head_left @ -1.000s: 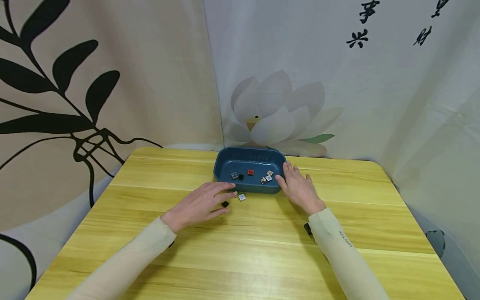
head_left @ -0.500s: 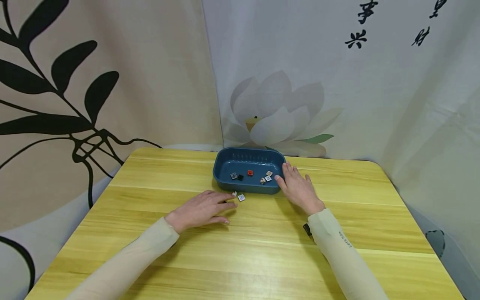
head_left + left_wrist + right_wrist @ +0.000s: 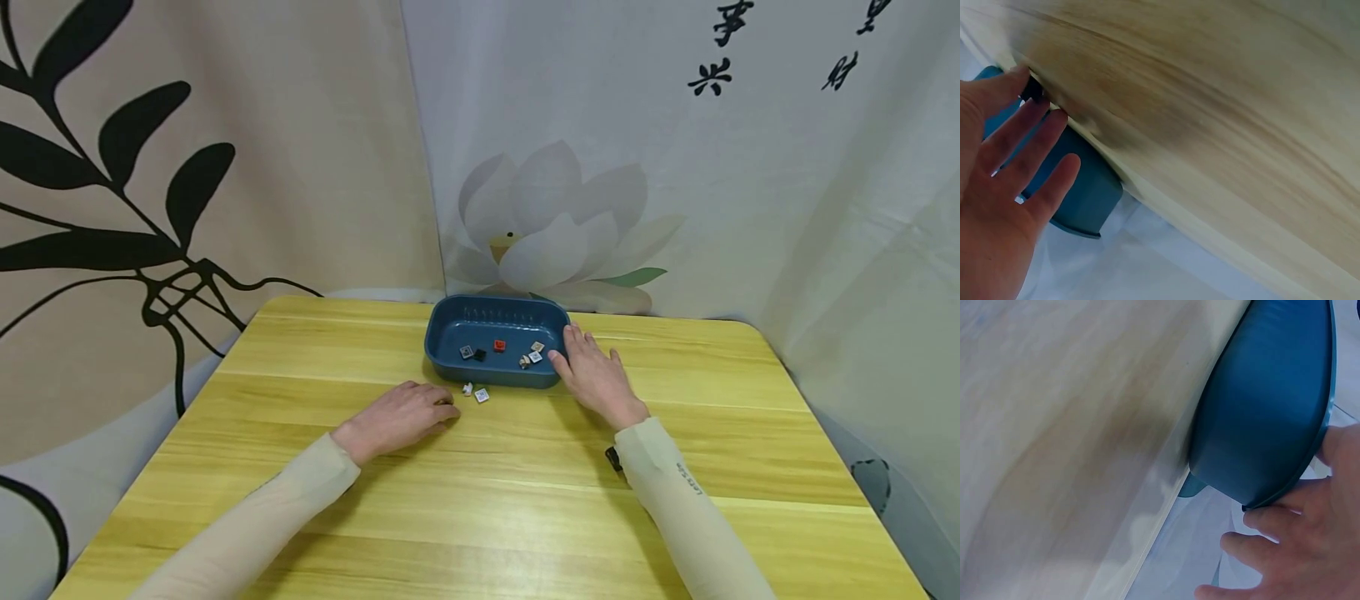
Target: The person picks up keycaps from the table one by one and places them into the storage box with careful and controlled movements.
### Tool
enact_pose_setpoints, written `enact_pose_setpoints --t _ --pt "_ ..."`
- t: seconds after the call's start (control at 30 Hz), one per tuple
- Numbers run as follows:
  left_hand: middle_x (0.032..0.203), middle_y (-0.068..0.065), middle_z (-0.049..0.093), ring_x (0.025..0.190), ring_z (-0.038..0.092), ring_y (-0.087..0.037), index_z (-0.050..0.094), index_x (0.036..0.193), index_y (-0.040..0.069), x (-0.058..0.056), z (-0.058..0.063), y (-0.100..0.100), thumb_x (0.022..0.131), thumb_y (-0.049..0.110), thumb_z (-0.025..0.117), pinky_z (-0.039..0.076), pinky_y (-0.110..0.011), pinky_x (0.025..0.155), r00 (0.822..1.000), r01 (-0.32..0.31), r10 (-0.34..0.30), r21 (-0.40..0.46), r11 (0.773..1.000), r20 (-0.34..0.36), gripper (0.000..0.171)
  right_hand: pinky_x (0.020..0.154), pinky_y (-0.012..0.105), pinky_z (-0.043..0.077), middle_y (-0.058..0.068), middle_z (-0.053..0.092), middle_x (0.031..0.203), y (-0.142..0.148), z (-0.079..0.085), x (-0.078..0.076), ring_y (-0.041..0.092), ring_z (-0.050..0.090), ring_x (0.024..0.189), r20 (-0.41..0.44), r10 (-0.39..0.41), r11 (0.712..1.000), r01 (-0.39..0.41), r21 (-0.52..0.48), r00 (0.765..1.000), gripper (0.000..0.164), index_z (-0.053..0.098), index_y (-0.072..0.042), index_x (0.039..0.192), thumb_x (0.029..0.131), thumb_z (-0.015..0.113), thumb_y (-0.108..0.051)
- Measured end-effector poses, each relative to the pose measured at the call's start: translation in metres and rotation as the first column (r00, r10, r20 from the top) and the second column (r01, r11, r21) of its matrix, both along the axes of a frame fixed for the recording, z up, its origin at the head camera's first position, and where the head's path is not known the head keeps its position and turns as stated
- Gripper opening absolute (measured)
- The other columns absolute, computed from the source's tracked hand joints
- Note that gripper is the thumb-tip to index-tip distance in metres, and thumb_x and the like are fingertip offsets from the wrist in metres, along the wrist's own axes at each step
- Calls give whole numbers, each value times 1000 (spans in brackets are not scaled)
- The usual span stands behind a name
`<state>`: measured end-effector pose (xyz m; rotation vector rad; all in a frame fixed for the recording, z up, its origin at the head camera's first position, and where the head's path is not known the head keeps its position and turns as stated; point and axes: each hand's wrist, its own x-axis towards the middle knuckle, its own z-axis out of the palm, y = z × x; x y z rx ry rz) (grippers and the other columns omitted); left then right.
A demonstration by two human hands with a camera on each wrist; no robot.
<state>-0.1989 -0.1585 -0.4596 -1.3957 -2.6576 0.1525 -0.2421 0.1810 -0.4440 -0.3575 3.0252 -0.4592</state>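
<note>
My left hand (image 3: 397, 421) rests low over the table, left of the blue tray's near side. In the left wrist view, its thumb and forefinger pinch a small black keycap-like piece (image 3: 1032, 89), while the other fingers stay spread. Two white pieces lie on the table just beyond those fingertips: a square one (image 3: 482, 396) and a smaller one (image 3: 468, 389). My right hand (image 3: 597, 382) rests on the right end of the blue tray (image 3: 491, 377). Its fingers are fairly straight, and thumb and forefinger touch the rim at the corner. Their tips are partly hidden behind the rim in the right wrist view.
Inside the tray lie several small pieces, among them a red one (image 3: 499, 345), a black one (image 3: 479, 355) and a white one (image 3: 536, 357). The tray stands near the far edge of the wooden table (image 3: 495, 500), with a printed curtain (image 3: 337, 167) behind.
My left hand has drawn back slightly toward me from the tray, its fingers closing around the black piece, which was on the table. The white pieces show more fully. The right hand stays put.
</note>
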Motion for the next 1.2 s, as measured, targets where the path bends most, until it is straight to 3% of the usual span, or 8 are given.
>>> enact_pose_setpoints --t 0.2,0.5,0.77,1.2 --pt "110 -2 69 102 65 -18 76 113 16 1 -1 0 95 -2 71 56 -39 88 1000 -20 20 8 1000 9 26 119 71 15 18 15 171 -1 -1 0 41 20 155 -1 2 1000 -2 2 1000 74 18 0 164 112 32 -50" --pt "107 -3 70 94 65 -17 77 111 14 2 -1 0 93 -4 73 58 -37 83 1000 -14 14 35 999 0 26 119 71 14 18 14 171 -1 -1 0 41 20 155 2 3 1000 -3 0 1000 73 17 0 164 112 32 -49" --pt "108 -1 70 94 67 -17 77 112 17 3 10 6 97 14 75 57 -36 84 999 6 -1 156 988 -34 15 119 71 14 17 14 171 0 -2 -1 40 20 156 2 0 1000 0 5 1000 74 16 -1 164 112 31 -50" --pt "112 0 69 98 62 -17 75 119 15 0 24 21 96 17 77 55 -33 87 997 22 -1 272 962 -81 23 119 71 14 17 14 171 0 -3 -2 40 20 155 2 2 1000 -2 1 1000 73 16 -1 164 112 30 -50"
